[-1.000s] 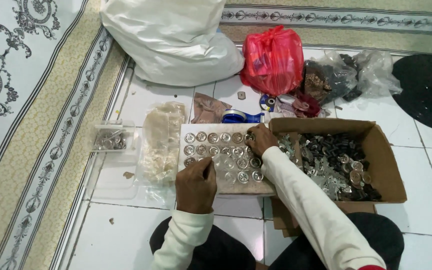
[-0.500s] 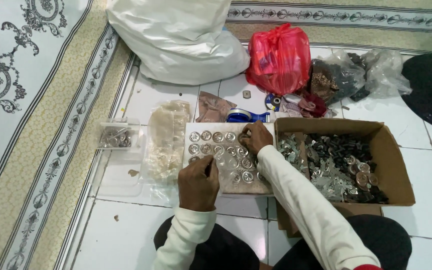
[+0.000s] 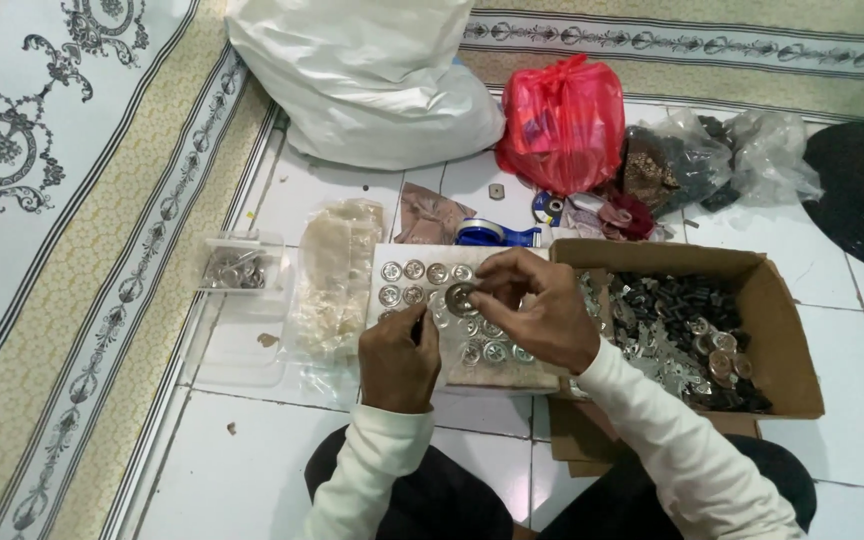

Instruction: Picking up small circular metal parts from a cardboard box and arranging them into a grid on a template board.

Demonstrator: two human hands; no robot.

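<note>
Between the fingertips of the right hand (image 3: 532,315) sits a small round metal button (image 3: 460,297), pinched just above the white card (image 3: 497,375) with rows of the same buttons. It looks hard, light and shiny, so it may slip; I think the rim is the best place to hold it. Next to it, the left hand (image 3: 397,360) is curled, fingers touching the card. A cardboard box (image 3: 787,340) of dark and shiny bits stands just beside the card.

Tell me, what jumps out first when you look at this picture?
Probably the bright red plastic bag at the top, beside a big white sack. In the middle, two hands, left and right, meet over a card of round silver buttons; the right holds one. A cardboard box of small parts sits right.
</note>
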